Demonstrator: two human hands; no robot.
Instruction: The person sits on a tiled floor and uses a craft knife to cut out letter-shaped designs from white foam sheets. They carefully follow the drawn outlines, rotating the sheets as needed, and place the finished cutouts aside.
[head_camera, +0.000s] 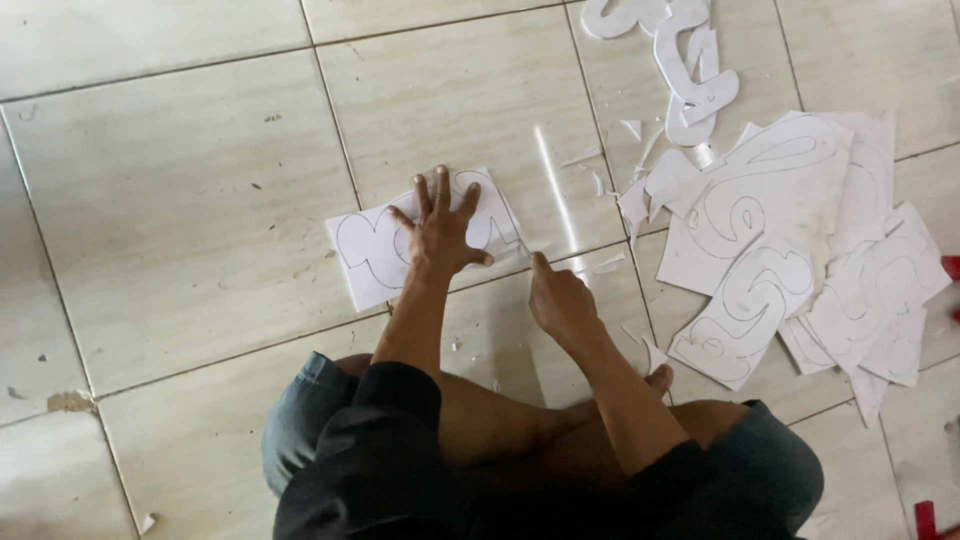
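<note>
On the tiled floor (200, 200), in front of crossed legs, the person is cutting a white paper sheet (365, 250) printed with outlined letter shapes. The left hand (440, 228) is lying flat on the sheet with fingers spread wide, pinning it down. The right hand (562, 300) is closed around a thin blade or cutter (522, 247), too small to name surely, its tip meeting the sheet's right edge. To the far right, a loose pile of outlined sheets (790, 240) is lying fanned out, and cut-out letter shapes (690, 60) are sitting further off near the top. Small paper scraps (610, 262) are scattering between the hands and the pile. Judgement: for a clean cut here, the pinning hand should be keeping pressure close to the outline but with fingertips clear of the blade's path; the blade should be drawing slowly along the line, with the sheet being turned rather than the wrist twisting on curves.
</note>
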